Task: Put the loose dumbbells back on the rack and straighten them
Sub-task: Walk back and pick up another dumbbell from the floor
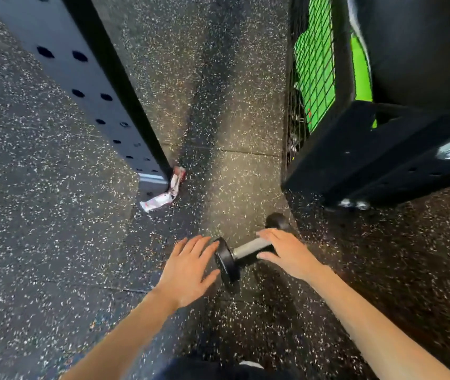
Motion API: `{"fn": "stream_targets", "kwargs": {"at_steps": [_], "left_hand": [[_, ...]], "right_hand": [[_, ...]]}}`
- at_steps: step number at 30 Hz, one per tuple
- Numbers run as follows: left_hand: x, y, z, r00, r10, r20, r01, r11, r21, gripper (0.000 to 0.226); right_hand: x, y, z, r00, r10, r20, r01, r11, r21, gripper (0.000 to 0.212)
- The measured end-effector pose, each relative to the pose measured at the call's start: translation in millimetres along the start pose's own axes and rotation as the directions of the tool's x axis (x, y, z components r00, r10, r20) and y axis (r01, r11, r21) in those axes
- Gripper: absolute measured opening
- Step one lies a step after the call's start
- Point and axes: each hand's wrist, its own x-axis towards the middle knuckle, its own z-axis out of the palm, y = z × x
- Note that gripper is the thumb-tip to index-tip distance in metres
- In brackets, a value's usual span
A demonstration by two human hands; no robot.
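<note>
Dumbbell: I see one loose dumbbell lying on its side on the speckled rubber floor. Its bright handle runs between my two hands, with one black head just past my left fingertips and the other beyond my right fingers.
Right hand: my right hand sits over the handle. The fingers stretch across its far side and the thumb lies on its near side, so the bar is between them. They are not wrapped round it, and I cannot tell whether the palm touches the bar.
Left hand: my left hand is flat and spread, holding nothing. Its fingertips are at the rim of the nearer head, touching it or just short of it.
Surroundings: well ahead of my left fingers, a crumpled wrapper lies at the foot of a perforated upright. Beyond my right fingers stands a black frame with green showing behind mesh. I cannot tell whether it is the rack.
Step in hand: I judge this to be the pick-up of a loose dumbbell, at the reach, with the grip not yet made. Racking and straightening are not yet done.
Next move: I should curl the right fingers and thumb fully round the middle of the handle before lifting, since an off-centre hold would likely let a head dip. The left fingers can steady the near head against rolling.
</note>
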Motion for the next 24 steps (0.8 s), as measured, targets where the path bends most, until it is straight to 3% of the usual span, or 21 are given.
{"fn": "stream_targets", "kwargs": {"at_steps": [2, 5, 8, 12, 16, 20, 24], "left_hand": [[13.6, -5.2, 24.7, 1.000, 0.006, -0.030, -0.007, 1.000, -0.008, 0.060], [27.3, -14.1, 67.0, 0.998, 0.015, -0.067, -0.015, 1.000, 0.004, 0.061], [34.3, -17.9, 91.8, 0.994, 0.015, -0.112, -0.018, 1.000, -0.024, 0.060], [32.6, -16.3, 108.7, 0.990, 0.027, -0.137, -0.034, 0.998, -0.053, 0.059], [28.0, -12.9, 119.5, 0.993, 0.022, -0.116, -0.030, 0.997, -0.068, 0.065], [32.3, -10.4, 122.2, 0.989, 0.073, -0.128, -0.082, 0.994, -0.066, 0.066], [28.9, -13.9, 125.8, 0.990, 0.092, -0.109, -0.099, 0.994, -0.055, 0.069]], "right_hand": [[23.6, 12.2, 24.1, 1.000, -0.013, 0.014, 0.013, 1.000, -0.013, 0.058], [55.8, 34.6, 62.0, 0.999, -0.037, 0.037, 0.042, 0.986, -0.164, 0.066], [71.6, 48.0, 84.1, 0.997, -0.068, 0.031, 0.074, 0.945, -0.317, 0.088], [75.0, 53.5, 93.6, 0.992, -0.122, -0.032, 0.103, 0.934, -0.341, 0.104], [61.4, 50.5, 103.8, 0.997, -0.076, -0.029, 0.061, 0.938, -0.341, 0.084], [47.9, 39.6, 124.9, 0.998, -0.026, -0.065, 0.014, 0.985, -0.172, 0.051], [48.2, 28.6, 134.3, 0.998, -0.052, -0.031, 0.048, 0.992, -0.118, 0.050]]}}
